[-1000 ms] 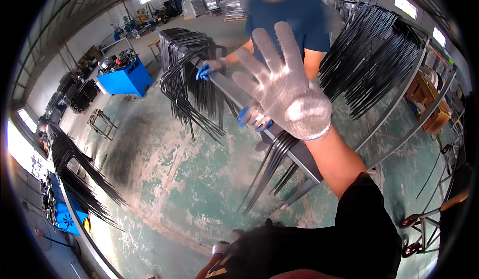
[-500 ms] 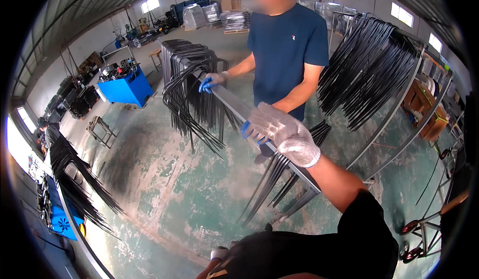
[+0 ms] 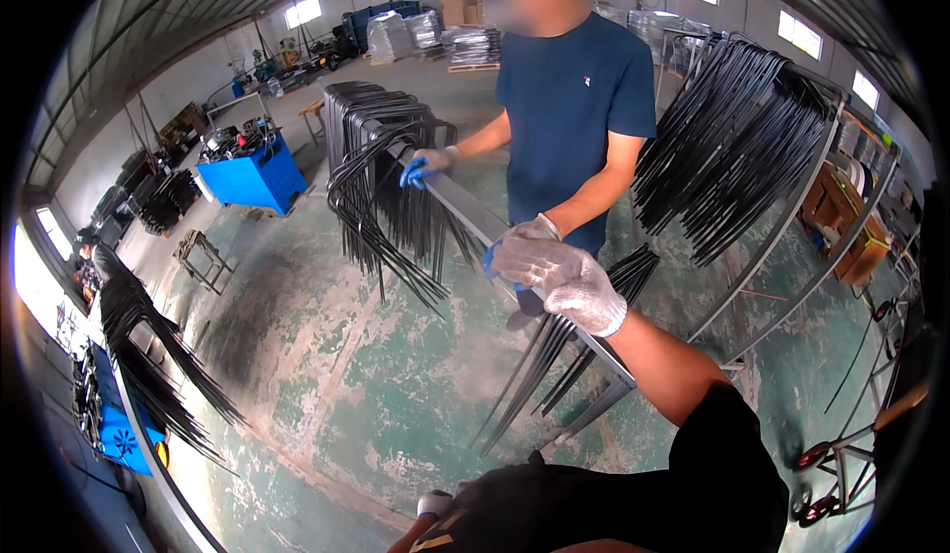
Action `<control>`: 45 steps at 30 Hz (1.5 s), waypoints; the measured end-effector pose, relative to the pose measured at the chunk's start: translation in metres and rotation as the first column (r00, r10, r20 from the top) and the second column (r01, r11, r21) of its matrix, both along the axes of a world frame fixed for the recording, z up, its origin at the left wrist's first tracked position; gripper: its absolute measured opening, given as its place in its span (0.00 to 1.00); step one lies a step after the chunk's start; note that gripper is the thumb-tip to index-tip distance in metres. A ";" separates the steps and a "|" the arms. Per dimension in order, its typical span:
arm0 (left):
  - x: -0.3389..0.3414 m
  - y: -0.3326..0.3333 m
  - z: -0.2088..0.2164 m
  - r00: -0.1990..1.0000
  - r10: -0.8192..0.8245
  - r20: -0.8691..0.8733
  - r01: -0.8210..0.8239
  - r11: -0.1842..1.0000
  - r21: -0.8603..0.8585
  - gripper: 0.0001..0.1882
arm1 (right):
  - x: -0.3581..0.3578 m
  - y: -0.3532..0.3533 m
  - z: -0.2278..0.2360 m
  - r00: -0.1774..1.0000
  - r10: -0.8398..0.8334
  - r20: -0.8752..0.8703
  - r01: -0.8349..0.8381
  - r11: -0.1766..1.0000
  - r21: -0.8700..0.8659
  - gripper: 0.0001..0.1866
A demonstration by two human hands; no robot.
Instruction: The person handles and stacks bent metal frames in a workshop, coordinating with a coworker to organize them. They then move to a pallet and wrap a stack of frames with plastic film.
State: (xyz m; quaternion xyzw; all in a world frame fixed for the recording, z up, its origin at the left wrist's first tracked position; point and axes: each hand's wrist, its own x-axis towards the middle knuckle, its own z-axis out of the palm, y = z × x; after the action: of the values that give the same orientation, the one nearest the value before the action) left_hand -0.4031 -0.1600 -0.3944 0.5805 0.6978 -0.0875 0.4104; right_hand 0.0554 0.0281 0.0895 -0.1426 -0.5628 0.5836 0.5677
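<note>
My right hand (image 3: 566,282), in a pale knitted work glove, reaches out over a grey metal beam (image 3: 465,205). Its fingers stretch out leftward and nothing shows in them. They overlap the co-worker's nearer gloved hand (image 3: 535,229), which is partly hidden behind; whether the two touch I cannot tell. The co-worker's other hand (image 3: 427,165), in a grey and blue glove, rests on the beam further along. Bent black metal rods (image 3: 381,207) hang over the beam's far end, and more rods (image 3: 539,355) hang below my right hand. Low down, only a bit of my gloved left hand (image 3: 433,503) shows, fingers hidden.
The co-worker (image 3: 574,108) stands across the beam in a dark blue shirt. A rack of black rods (image 3: 732,147) stands at the right, another bundle (image 3: 148,345) at the left. Further off are a blue bin (image 3: 252,175) and a small stool (image 3: 201,261). Wheeled frames (image 3: 831,474) stand lower right.
My right hand has sunk slightly and tipped flatter, its fingers pointing more to the left. More of the co-worker's nearer hand now shows behind it. My left hand stays low.
</note>
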 end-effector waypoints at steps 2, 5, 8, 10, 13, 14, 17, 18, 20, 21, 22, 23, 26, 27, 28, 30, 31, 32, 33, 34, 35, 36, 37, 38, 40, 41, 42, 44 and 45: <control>0.003 0.001 -0.004 1.000 -0.014 0.001 0.014 1.000 -0.007 0.20 | 0.000 -0.004 0.004 1.000 -0.012 0.014 0.012 1.000 -0.007 0.50; -0.001 -0.011 0.020 0.999 0.043 -0.011 -0.043 0.999 -0.031 0.20 | -0.005 0.006 -0.009 1.000 0.018 0.000 -0.018 1.000 -0.007 0.49; 0.008 -0.007 0.019 1.000 0.027 0.011 -0.027 0.999 -0.023 0.20 | 0.002 -0.002 -0.001 1.000 0.000 0.017 0.000 1.000 0.017 0.49; 0.006 -0.010 0.019 0.999 0.035 0.015 -0.035 0.999 -0.008 0.20 | 0.001 -0.001 -0.001 1.000 0.015 0.012 -0.015 1.000 0.019 0.48; -0.005 -0.023 0.021 0.996 0.089 -0.020 -0.090 0.995 -0.033 0.20 | -0.008 0.005 -0.009 0.997 0.057 -0.047 -0.058 0.998 -0.031 0.53; 0.002 -0.017 0.020 0.998 0.058 0.002 -0.058 0.998 -0.023 0.20 | -0.003 -0.001 -0.003 0.998 0.036 -0.051 -0.039 0.998 -0.047 0.56; 0.001 -0.019 0.019 0.999 0.033 0.018 -0.033 0.999 -0.005 0.20 | -0.002 -0.003 -0.001 0.999 0.031 -0.034 -0.031 0.999 -0.020 0.56; -0.003 -0.022 0.018 0.999 0.040 0.010 -0.040 0.999 -0.001 0.20 | -0.004 -0.001 -0.003 0.998 0.043 -0.044 -0.044 0.999 -0.026 0.55; -0.008 -0.029 0.020 0.998 0.066 0.002 -0.066 0.998 -0.005 0.20 | -0.007 0.003 -0.006 0.996 0.063 -0.059 -0.065 0.997 -0.037 0.55; -0.009 -0.033 0.023 0.996 0.085 0.002 -0.085 0.996 -0.013 0.20 | -0.008 0.004 -0.008 0.995 0.074 -0.068 -0.077 0.996 -0.043 0.55; -0.003 -0.029 0.027 0.996 0.085 0.013 -0.085 0.996 -0.017 0.20 | -0.005 0.002 -0.006 0.996 0.066 -0.065 -0.069 0.997 -0.045 0.55; 0.003 -0.026 0.032 0.996 0.085 0.006 -0.085 0.996 -0.033 0.21 | -0.002 0.000 -0.005 0.996 0.059 -0.064 -0.062 0.997 -0.047 0.56; 0.007 -0.027 0.042 0.994 0.107 -0.028 -0.108 0.993 -0.057 0.21 | -0.002 -0.002 -0.003 0.999 0.046 -0.021 -0.046 0.999 0.005 0.50; 0.007 -0.029 0.043 0.993 0.113 -0.033 -0.114 0.992 -0.050 0.22 | -0.002 -0.001 -0.003 0.999 0.049 -0.020 -0.049 0.999 0.008 0.50; 0.007 -0.030 0.046 0.992 0.119 -0.039 -0.121 0.992 -0.044 0.22 | -0.002 -0.001 -0.003 0.998 0.053 -0.018 -0.052 0.999 0.010 0.50; 0.008 -0.032 0.051 0.993 0.119 -0.010 -0.119 0.992 -0.040 0.23 | -0.002 -0.001 -0.004 0.999 0.050 -0.011 -0.050 0.999 0.014 0.50; 0.008 -0.034 0.055 0.993 0.121 0.003 -0.121 0.992 -0.038 0.23 | -0.002 0.000 -0.005 0.999 0.049 -0.009 -0.049 0.999 0.016 0.50; 0.006 -0.034 0.052 0.994 0.114 -0.001 -0.114 0.993 -0.044 0.23 | -0.002 0.001 -0.006 0.999 0.048 -0.007 -0.048 0.999 0.018 0.50; 0.004 -0.034 0.049 0.994 0.105 -0.004 -0.105 0.993 -0.051 0.23 | -0.002 0.000 -0.006 0.999 0.050 -0.012 -0.050 0.999 0.011 0.50; 0.003 -0.035 0.047 0.995 0.096 -0.006 -0.097 0.994 -0.057 0.23 | -0.002 -0.001 -0.005 0.999 0.052 -0.015 -0.052 0.999 0.005 0.50; 0.003 -0.036 0.046 0.995 0.098 -0.008 -0.098 0.994 -0.054 0.23 | -0.003 -0.002 -0.004 0.998 0.053 -0.018 -0.053 0.999 0.000 0.49; 0.002 -0.037 0.044 0.995 0.099 -0.011 -0.099 0.994 -0.051 0.23 | -0.003 -0.002 -0.004 0.998 0.055 -0.017 -0.054 0.999 0.005 0.50; 0.003 -0.036 0.045 0.995 0.098 -0.012 -0.098 0.994 -0.046 0.23 | -0.003 -0.002 -0.004 0.998 0.054 -0.016 -0.054 0.998 0.012 0.50; 0.005 -0.036 0.046 0.995 0.098 -0.010 -0.098 0.994 -0.042 0.24 | -0.002 -0.002 -0.004 0.999 0.053 -0.014 -0.052 0.998 0.019 0.50; 0.008 -0.034 0.048 0.995 0.097 -0.004 -0.097 0.995 -0.033 0.24 | -0.001 -0.003 -0.003 0.999 0.044 -0.014 -0.043 0.999 0.030 0.50; 0.009 -0.032 0.048 0.997 0.083 -0.004 -0.083 0.996 -0.037 0.24 | 0.000 -0.003 -0.002 0.999 0.039 -0.013 -0.038 0.999 0.036 0.51; 0.011 -0.029 0.049 0.998 0.069 -0.003 -0.069 0.997 -0.041 0.24 | 0.002 -0.003 0.000 0.999 0.041 -0.021 -0.041 0.999 0.017 0.53; 0.013 -0.025 0.041 1.000 0.028 0.011 -0.028 0.999 -0.024 0.23 | 0.005 -0.005 0.004 0.998 0.057 -0.035 -0.057 0.998 -0.019 0.57; 0.002 -0.034 0.035 0.999 0.044 -0.001 -0.044 0.999 -0.015 0.23 | -0.004 0.001 -0.003 0.995 0.076 -0.066 -0.078 0.996 -0.033 0.57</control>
State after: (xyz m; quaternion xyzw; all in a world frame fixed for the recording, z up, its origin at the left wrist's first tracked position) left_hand -0.4013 -0.1942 -0.3592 0.5620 0.7099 -0.0841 0.4161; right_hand 0.0515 0.0294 0.0863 -0.1118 -0.5388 0.6191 0.5602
